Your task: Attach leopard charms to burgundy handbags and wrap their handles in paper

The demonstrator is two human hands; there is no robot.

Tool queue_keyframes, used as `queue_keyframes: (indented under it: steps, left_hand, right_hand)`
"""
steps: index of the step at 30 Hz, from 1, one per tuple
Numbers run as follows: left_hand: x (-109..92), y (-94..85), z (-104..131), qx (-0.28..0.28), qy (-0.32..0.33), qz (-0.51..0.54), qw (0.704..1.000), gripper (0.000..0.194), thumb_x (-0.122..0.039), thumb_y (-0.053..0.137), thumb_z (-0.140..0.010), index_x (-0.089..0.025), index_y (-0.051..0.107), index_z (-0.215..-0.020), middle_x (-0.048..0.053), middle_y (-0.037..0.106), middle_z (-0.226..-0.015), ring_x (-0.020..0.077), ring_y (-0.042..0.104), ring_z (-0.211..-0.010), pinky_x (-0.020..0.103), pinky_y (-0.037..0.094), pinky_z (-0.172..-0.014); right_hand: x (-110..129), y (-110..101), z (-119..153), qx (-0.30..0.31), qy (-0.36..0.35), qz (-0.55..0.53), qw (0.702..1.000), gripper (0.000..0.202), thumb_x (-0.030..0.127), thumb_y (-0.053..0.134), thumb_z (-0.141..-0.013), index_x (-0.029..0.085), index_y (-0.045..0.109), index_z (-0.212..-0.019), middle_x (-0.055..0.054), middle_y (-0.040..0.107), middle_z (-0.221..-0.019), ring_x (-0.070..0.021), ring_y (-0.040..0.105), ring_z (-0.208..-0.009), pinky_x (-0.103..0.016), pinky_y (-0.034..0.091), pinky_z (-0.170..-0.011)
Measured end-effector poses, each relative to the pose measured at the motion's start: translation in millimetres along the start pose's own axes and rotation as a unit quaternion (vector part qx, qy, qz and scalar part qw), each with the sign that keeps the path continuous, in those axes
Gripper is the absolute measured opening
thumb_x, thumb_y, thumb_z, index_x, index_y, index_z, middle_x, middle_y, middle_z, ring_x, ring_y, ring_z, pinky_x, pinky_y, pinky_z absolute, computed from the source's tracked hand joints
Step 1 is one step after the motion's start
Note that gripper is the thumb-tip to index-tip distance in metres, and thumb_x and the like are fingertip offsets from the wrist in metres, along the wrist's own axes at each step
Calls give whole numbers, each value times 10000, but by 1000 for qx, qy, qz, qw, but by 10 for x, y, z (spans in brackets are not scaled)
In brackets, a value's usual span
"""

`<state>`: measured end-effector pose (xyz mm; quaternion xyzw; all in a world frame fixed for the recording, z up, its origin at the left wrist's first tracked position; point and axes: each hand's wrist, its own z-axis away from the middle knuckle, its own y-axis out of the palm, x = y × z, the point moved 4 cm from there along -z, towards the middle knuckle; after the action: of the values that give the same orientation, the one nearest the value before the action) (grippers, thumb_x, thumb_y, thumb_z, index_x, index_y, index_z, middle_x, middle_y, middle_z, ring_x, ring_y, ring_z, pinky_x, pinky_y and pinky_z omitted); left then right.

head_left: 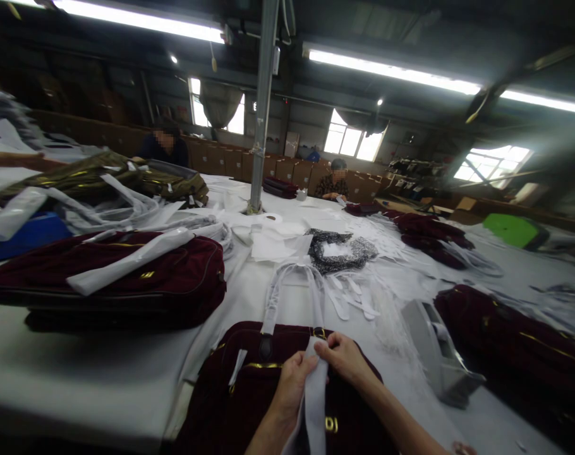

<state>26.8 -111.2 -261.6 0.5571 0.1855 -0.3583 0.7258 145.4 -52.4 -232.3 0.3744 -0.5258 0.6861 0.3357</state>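
Note:
In front of me lies a dark maroon handbag (254, 404) with gold zippers and a gold emblem. Its handles (272, 303) are wrapped in clear plastic and stand up toward the far side. My left hand (294, 376) is closed on a white wrapping strip (316, 392) that hangs down over the bag's front. My right hand (342, 355) pinches the upper end of the same strip, close to the gold ring (318, 332) at the handle's base. A small white-wrapped zipper pull (239, 366) sits on the left of the bag.
Stacked maroon bags (183, 272) lie to the left, olive bags (174, 183) behind them. A grey tape dispenser (441, 351) stands at right beside another maroon bag (515, 335). White strips (354, 297) and a metal post (263, 107) are ahead. Two people sit across the table.

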Motion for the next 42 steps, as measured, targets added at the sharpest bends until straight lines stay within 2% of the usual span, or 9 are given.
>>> queue_keyframes:
  steps: [4, 7, 11, 16, 25, 29, 32, 37, 42]
  left_hand:
    - [24, -30, -62, 26, -25, 14, 999, 313, -365, 727, -618, -107, 584, -722, 44, 619, -555, 103, 541, -448, 184, 372, -425]
    - [40, -53, -103, 40, -39, 17, 998, 341, -394, 705, -638, -82, 619, -748, 70, 633, -570, 110, 547, -447, 188, 384, -412]
    - [51, -70, -130, 44, -62, 40, 996, 319, -371, 707, -634, -83, 642, -755, 84, 655, -648, 125, 572, -481, 199, 411, -416]
    - [78, -91, -145, 47, -111, 61, 991, 290, -342, 648, -699, -61, 667, -765, 72, 630, -594, 99, 553, -462, 177, 404, -419]
    - [65, -72, -133, 73, -123, 60, 988, 279, -317, 617, -744, -44, 655, -790, 90, 642, -616, 118, 583, -485, 203, 456, -480]
    - [71, -48, -119, 78, -84, 77, 990, 267, -306, 636, -745, -70, 633, -867, 109, 674, -747, 166, 639, -650, 254, 500, -617]
    - [61, -33, -106, 80, -38, 60, 994, 244, -326, 648, -738, -97, 614, -815, 100, 674, -773, 147, 624, -622, 243, 482, -598]
    - [29, 8, -77, 80, -10, 20, 997, 300, -367, 701, -668, -118, 583, -787, 73, 659, -745, 108, 567, -523, 210, 413, -498]
    - [0, 6, -68, 78, 17, 12, 997, 342, -384, 726, -630, -115, 581, -783, 31, 617, -669, 124, 576, -588, 226, 428, -569]
  right_hand:
    - [0, 24, 37, 62, 29, -90, 994, 497, 645, 609, -604, 203, 407, -712, 80, 478, -426, -60, 359, -344, -186, 217, -362]
    - [25, 8, 92, 103, 40, -147, 983, 494, 625, 619, -629, 185, 446, -775, 52, 549, -499, -48, 373, -361, -170, 185, -356]
    - [39, -18, 148, 110, 31, -214, 970, 484, 571, 668, -632, 160, 493, -820, 31, 570, -560, -49, 422, -430, -156, 195, -383]
    - [29, -1, 198, 121, 15, -279, 952, 438, 462, 718, -649, 155, 529, -898, 38, 555, -607, -56, 464, -504, -147, 224, -420]
    - [-2, 15, 208, 88, -9, -274, 958, 419, 426, 720, -657, 161, 522, -914, 53, 552, -575, -73, 499, -495, -155, 298, -446]
    - [-114, 11, 324, -20, 6, -226, 974, 415, 517, 663, -667, 153, 551, -834, 4, 593, -609, -122, 558, -532, -213, 419, -488]
    - [-199, 30, 569, -90, 39, -160, 982, 473, 610, 538, -721, 143, 592, -783, -54, 619, -672, -141, 570, -521, -228, 437, -428]
    - [-111, 187, 867, -54, 67, -75, 994, 564, 670, 441, -745, 130, 600, -749, -13, 536, -446, -76, 394, -286, -193, 251, -295]
    - [86, 381, 866, -33, 82, -149, 985, 559, 689, 499, -677, 135, 570, -710, 57, 395, -397, -58, 320, -302, -185, 218, -294]
